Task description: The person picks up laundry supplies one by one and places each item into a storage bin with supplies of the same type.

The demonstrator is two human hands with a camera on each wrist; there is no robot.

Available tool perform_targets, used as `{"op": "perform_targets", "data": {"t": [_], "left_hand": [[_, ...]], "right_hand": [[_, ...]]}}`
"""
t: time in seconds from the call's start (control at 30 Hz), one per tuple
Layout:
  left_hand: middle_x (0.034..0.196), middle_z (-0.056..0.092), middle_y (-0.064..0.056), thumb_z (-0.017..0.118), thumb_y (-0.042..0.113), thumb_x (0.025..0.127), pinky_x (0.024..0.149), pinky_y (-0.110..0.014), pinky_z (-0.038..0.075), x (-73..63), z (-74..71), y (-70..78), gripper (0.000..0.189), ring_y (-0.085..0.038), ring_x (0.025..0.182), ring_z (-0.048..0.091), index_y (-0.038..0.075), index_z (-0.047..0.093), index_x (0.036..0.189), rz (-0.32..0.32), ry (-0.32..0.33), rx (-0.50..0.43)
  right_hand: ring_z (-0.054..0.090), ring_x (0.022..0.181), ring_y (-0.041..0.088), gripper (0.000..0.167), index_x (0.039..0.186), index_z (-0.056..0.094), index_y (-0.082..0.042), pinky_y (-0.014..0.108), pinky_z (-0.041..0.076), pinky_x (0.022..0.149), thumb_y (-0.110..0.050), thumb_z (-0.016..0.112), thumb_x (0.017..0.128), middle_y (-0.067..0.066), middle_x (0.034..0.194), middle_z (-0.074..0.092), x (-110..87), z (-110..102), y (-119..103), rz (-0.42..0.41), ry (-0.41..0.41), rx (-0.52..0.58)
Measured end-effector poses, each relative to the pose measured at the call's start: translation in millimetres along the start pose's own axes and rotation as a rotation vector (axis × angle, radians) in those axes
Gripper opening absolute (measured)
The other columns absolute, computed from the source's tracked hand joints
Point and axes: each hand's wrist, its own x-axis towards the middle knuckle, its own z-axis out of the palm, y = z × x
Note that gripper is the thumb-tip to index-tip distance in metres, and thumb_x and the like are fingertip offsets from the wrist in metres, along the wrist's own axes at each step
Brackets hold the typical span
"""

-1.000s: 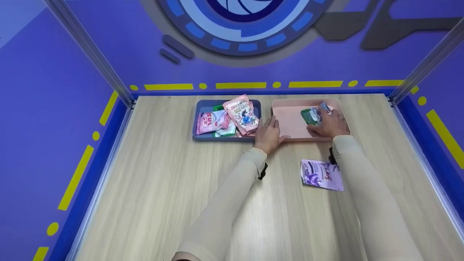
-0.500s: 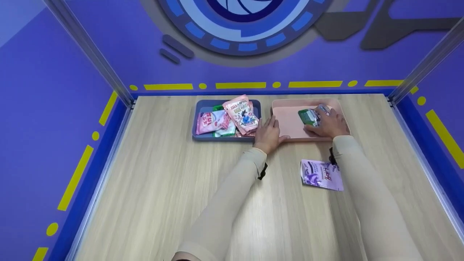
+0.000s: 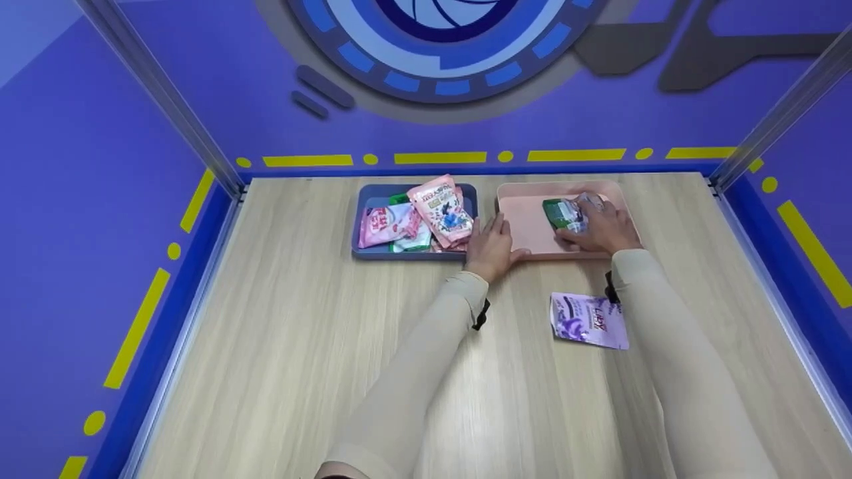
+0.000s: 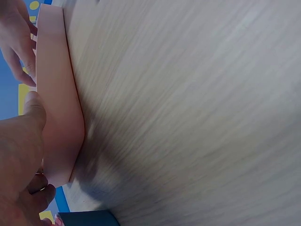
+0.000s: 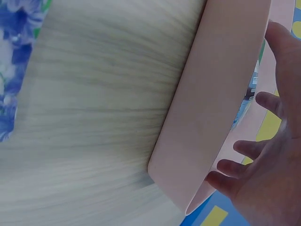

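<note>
In the head view my left hand [image 3: 490,251] rests at the front left corner of the pink tray [image 3: 532,229]. Its fingers lie along the side wall, and the left wrist view shows the thumb [image 4: 35,110] at the rim. My right hand [image 3: 606,229] is inside the tray's right half, over a green and silver-blue packet [image 3: 559,211]. The right wrist view shows these fingers spread, with part of the packet [image 5: 247,101] behind the tray wall; the hand covers much of it from above. A purple packet [image 3: 589,320] lies on the table in front.
A blue-grey tray [image 3: 358,243] stands left of the pink one, filled with several packets, among them a pink pouch [image 3: 389,223] and a pale pink packet [image 3: 442,209] leaning over the others. Behind the wooden table [image 3: 299,332] rises a printed blue wall [image 3: 426,133].
The green packet has shifted slightly left inside the pink tray, and the right hand has shifted a little with it. The left hand stays at the tray corner.
</note>
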Motion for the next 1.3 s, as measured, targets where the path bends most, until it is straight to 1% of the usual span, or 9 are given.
{"op": "perform_targets", "data": {"t": [0.1, 0.23, 0.37, 0.47, 0.57, 0.83, 1.03, 1.2, 1.3], "left_hand": [[0.166, 0.034, -0.008, 0.047, 0.07, 0.097, 0.126, -0.048, 0.017, 1.4, 0.3, -0.4, 0.087, -0.022, 0.151, 0.034, 0.006, 0.043, 0.156, 0.001, -0.006, -0.008], [0.165, 0.034, -0.009, 0.047, 0.071, 0.097, 0.126, -0.049, 0.018, 2.7, 1.6, -0.9, 0.087, -0.022, 0.151, 0.034, 0.006, 0.043, 0.156, 0.002, -0.008, -0.004], [0.165, 0.034, -0.008, 0.045, 0.072, 0.097, 0.126, -0.048, 0.017, 1.4, 1.2, -1.0, 0.087, -0.021, 0.151, 0.034, 0.007, 0.044, 0.155, 0.001, -0.003, 0.005], [0.165, 0.034, -0.008, 0.045, 0.072, 0.097, 0.126, -0.047, 0.017, 0.5, 0.5, -0.7, 0.087, -0.021, 0.151, 0.034, 0.008, 0.044, 0.155, 0.0, 0.0, 0.005], [0.165, 0.035, -0.008, 0.045, 0.071, 0.097, 0.126, -0.048, 0.019, 0.4, 0.5, -0.7, 0.086, -0.022, 0.151, 0.034, 0.007, 0.044, 0.155, 0.002, 0.006, 0.011], [0.164, 0.037, -0.009, 0.047, 0.07, 0.097, 0.125, -0.048, 0.019, 0.4, 2.4, -1.4, 0.086, -0.022, 0.151, 0.035, 0.006, 0.045, 0.154, 0.007, 0.028, 0.008], [0.164, 0.036, -0.009, 0.048, 0.07, 0.097, 0.125, -0.049, 0.02, 1.3, 2.5, -1.6, 0.085, -0.022, 0.15, 0.036, 0.006, 0.046, 0.153, 0.007, 0.03, 0.003], [0.165, 0.035, -0.009, 0.048, 0.07, 0.098, 0.125, -0.049, 0.019, 0.7, 2.6, -1.4, 0.085, -0.023, 0.15, 0.035, 0.006, 0.045, 0.154, 0.009, 0.018, -0.008], [0.165, 0.035, -0.01, 0.048, 0.069, 0.098, 0.125, -0.049, 0.019, -0.1, 2.6, -1.7, 0.085, -0.023, 0.15, 0.036, 0.006, 0.045, 0.154, 0.011, 0.024, -0.01]], "right_hand": [[0.028, 0.136, 0.062, 0.091, 0.157, 0.035, -0.012, 0.075, 0.023, 0.11, -0.064, 0.068, 0.089, 0.035, 0.157, 0.026, -0.9, 0, 1, 0.011, -0.008, 0.015], [0.023, 0.14, 0.059, 0.091, 0.159, 0.032, -0.013, 0.076, 0.02, 0.112, -0.062, 0.067, 0.091, 0.033, 0.161, 0.022, -3.2, -1, 1, 0.017, -0.02, 0.039], [0.021, 0.143, 0.056, 0.09, 0.159, 0.031, -0.013, 0.073, 0.016, 0.115, -0.059, 0.068, 0.092, 0.03, 0.163, 0.02, -4.9, -2, 2, -0.005, -0.027, 0.061], [0.021, 0.144, 0.054, 0.088, 0.158, 0.032, -0.013, 0.072, 0.014, 0.117, -0.057, 0.07, 0.091, 0.029, 0.163, 0.022, -6.6, -3, 3, -0.031, -0.022, 0.076], [0.02, 0.145, 0.054, 0.089, 0.158, 0.033, -0.015, 0.073, 0.014, 0.117, -0.056, 0.073, 0.09, 0.028, 0.163, 0.022, -9.2, -4, 2, -0.041, -0.019, 0.09], [0.02, 0.147, 0.053, 0.093, 0.16, 0.034, -0.016, 0.074, 0.017, 0.115, -0.059, 0.074, 0.088, 0.023, 0.166, 0.021, -21.8, -2, 1, -0.09, 0.022, 0.085], [0.012, 0.151, 0.052, 0.097, 0.162, 0.029, -0.022, 0.077, 0.014, 0.114, -0.067, 0.07, 0.087, 0.019, 0.171, 0.009, -33.6, 0, 5, -0.073, 0.02, 0.096], [0.01, 0.152, 0.049, 0.096, 0.163, 0.03, -0.023, 0.077, 0.014, 0.114, -0.069, 0.068, 0.087, 0.017, 0.171, 0.011, -43.8, 4, 7, -0.078, 0.031, 0.091], [0.01, 0.152, 0.05, 0.095, 0.163, 0.03, -0.022, 0.077, 0.013, 0.114, -0.068, 0.067, 0.088, 0.017, 0.171, 0.01, -49.6, 5, 6, -0.1, 0.051, 0.087]]}}
